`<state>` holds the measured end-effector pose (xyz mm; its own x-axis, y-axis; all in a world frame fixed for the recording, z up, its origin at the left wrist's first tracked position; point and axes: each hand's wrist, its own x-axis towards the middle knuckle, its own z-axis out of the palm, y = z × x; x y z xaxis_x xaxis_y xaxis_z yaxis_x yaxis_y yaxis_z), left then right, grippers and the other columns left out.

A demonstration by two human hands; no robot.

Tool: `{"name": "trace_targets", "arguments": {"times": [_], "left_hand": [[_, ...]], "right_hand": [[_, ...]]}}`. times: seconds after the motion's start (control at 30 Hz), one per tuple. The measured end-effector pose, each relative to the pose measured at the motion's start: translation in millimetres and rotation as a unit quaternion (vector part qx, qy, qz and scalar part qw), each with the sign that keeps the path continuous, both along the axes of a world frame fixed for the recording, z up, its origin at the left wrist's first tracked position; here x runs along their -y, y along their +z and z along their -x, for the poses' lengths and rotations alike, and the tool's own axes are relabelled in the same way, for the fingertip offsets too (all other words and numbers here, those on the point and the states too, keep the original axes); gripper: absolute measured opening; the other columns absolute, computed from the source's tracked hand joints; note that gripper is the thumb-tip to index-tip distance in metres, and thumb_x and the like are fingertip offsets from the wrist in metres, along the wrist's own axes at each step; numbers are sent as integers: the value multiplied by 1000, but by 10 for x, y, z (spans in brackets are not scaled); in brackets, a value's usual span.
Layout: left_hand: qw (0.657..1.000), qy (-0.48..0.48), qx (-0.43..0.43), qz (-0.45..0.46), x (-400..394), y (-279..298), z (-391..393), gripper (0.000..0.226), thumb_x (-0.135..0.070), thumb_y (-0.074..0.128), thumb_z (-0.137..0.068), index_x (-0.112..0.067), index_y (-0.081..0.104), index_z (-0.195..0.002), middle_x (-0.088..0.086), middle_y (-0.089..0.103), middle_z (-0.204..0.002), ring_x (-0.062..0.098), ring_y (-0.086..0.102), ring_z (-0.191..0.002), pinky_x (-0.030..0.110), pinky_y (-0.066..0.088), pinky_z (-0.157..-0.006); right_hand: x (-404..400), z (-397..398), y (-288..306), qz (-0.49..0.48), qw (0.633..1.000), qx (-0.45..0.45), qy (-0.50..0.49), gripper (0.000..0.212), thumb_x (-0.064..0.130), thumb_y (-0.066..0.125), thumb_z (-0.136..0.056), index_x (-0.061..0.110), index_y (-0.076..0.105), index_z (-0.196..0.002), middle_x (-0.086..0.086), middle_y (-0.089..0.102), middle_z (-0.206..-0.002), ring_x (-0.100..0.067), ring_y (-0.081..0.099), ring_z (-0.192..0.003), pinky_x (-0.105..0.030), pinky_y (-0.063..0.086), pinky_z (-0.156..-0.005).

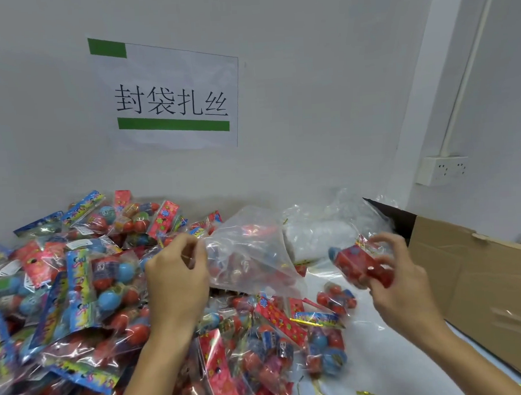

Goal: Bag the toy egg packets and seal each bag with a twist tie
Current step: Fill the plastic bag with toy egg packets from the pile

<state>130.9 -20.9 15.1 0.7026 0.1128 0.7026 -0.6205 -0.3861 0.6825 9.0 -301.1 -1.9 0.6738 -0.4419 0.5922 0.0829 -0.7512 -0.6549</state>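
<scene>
A big heap of toy egg packets (76, 285) with red and blue eggs and bright header cards covers the left and middle of the table. My left hand (176, 277) pinches the mouth of an empty clear plastic bag (250, 255) and holds it up above the heap. To its right, my right hand (399, 280) grips a packet of red eggs (359, 267) in the air, a short way from the bag. A few gold twist ties (366, 394) lie on the white table near the bottom edge.
A stack of clear bags (318, 233) lies against the wall behind the held bag. An open cardboard box (484, 279) stands at the right. A paper sign (172, 96) is fixed to the wall, and a wall socket (442, 169) sits at the right.
</scene>
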Motion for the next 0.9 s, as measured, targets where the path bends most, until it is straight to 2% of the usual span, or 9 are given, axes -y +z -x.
{"name": "trace_targets", "arguments": {"times": [0.1, 0.17, 0.23, 0.3, 0.4, 0.5, 0.6, 0.7, 0.9], "left_hand": [[1000, 1, -3, -17, -1, 6, -2, 21, -11, 65, -94, -23, 62, -77, -12, 61, -62, -5, 61, -69, 4, 43, -56], [1000, 0, -3, -30, 7, 3, 10, 20, -11, 64, -94, -22, 63, -77, -12, 62, -62, -6, 61, -68, 4, 42, -56], [999, 3, -2, -52, 16, -10, 17, 20, -12, 63, -94, -19, 63, -75, -12, 61, -61, -2, 61, -66, 7, 43, -54], [997, 8, -4, -76, 30, -28, 10, 21, -12, 63, -94, -16, 63, -73, -9, 60, -59, 8, 59, -58, 17, 45, -50], [996, 2, -9, -92, 63, -45, -11, 19, -12, 63, -94, -14, 65, -75, -5, 60, -60, 12, 58, -56, 36, 51, -54], [995, -16, -15, -102, 90, -43, 8, 20, -13, 62, -95, -15, 64, -75, -6, 60, -60, 9, 58, -55, 35, 51, -53], [994, -26, -16, -106, 98, -34, 23, 21, -13, 62, -95, -15, 64, -74, -6, 59, -60, 9, 57, -55, 35, 50, -53], [993, -32, -13, -111, 111, -20, 47, 21, -13, 62, -95, -13, 64, -74, -2, 59, -60, 14, 57, -56, 40, 50, -55], [990, -30, 0, -136, 173, -12, 75, 25, -11, 61, -93, -13, 58, -68, -1, 53, -57, 13, 47, -52, 36, 43, -51]], "right_hand": [[44, -213, -69, 152, 984, -83, -50, 55, -5, 68, -82, 40, 52, -110, 6, 63, -90, -18, 60, -72, -33, 47, -61], [42, -347, -207, 255, 945, -187, -76, 51, -2, 67, -82, 35, 52, -113, 4, 52, -97, -22, 57, -74, -32, 44, -59], [25, -450, -344, 300, 914, -259, -84, 39, 9, 66, -87, 31, 51, -116, 2, 48, -104, -23, 60, -78, -32, 49, -63], [9, -537, -448, 316, 894, -307, -81, 31, 24, 67, -90, 28, 51, -116, 0, 50, -114, -22, 62, -89, -33, 54, -73], [-7, -641, -516, 336, 875, -338, -84, 29, 29, 58, -90, 27, 53, -118, 0, 51, -121, -21, 54, -102, -32, 48, -76], [-14, -653, -513, 342, 874, -335, -86, 34, 46, 43, -91, 26, 54, -115, -1, 45, -120, -21, 46, -104, -33, 45, -75], [-27, -638, -522, 346, 858, -372, -75, 54, 67, 41, -87, 26, 47, -122, -3, 41, -125, -25, 45, -110, -38, 47, -86], [-45, -654, -522, 337, 851, -396, -75, 58, 63, 49, -88, 27, 41, -132, -6, 41, -134, -29, 48, -116, -39, 47, -91], [-108, -744, -520, 313, 851, -414, -84, 62, 51, 56, -90, 19, 35, -138, -15, 36, -137, -44, 47, -122, -46, 45, -102]]}}
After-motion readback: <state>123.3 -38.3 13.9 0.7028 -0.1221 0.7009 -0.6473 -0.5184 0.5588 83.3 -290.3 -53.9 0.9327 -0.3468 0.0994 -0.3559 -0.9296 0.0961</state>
